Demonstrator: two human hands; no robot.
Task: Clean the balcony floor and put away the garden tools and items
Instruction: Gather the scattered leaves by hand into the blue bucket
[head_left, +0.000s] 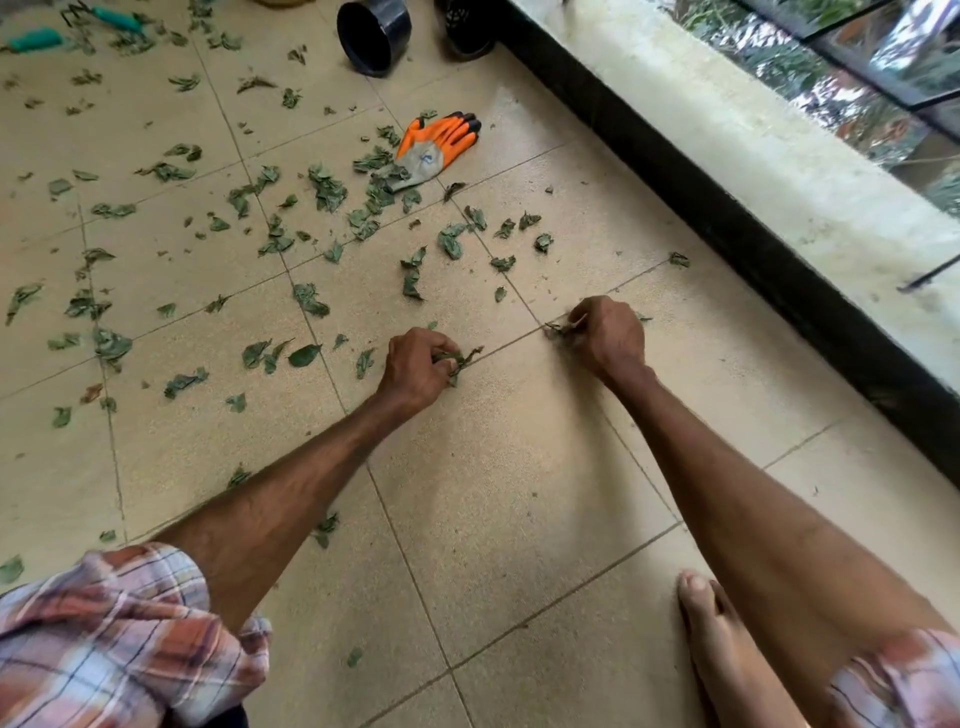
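Step in hand looked like the floor clean-up, done by hand: both hands were down on the beige tiled balcony floor (493, 467), nearer the person than the orange-and-grey work glove (439, 145). The left hand (415, 364) had its grip curled, pinching a small bunch of wilted green leaf scraps (457, 359). The right hand (608, 332), below-right of the glove, had its grip closed w/ fingertips nipping a smaller bit off a tile joint. Most scraps lay unpicked, thick around the glove & out to its left, a few touching its cuff, so the job seemed early. Next move prob. called for working up toward the glove, gathering more per handful. No bin, bag or dustpan showed, so where the handfuls go can't be told. Two teal-handled garden tools (117, 18) lay far upper-left of the glove among scraps. A black plastic pot (371, 34) lay on its side above the glove, w/ a second dark pot (467, 31) just right of that, partly cut off. A raw concrete parapet (727, 130) w/ black base ran along right of the glove. In the way: the glove sat on scraps, so it likely needs lifting first. Flat bits on tile may resist a quick pinch, esp. w/ both grips already holding some.
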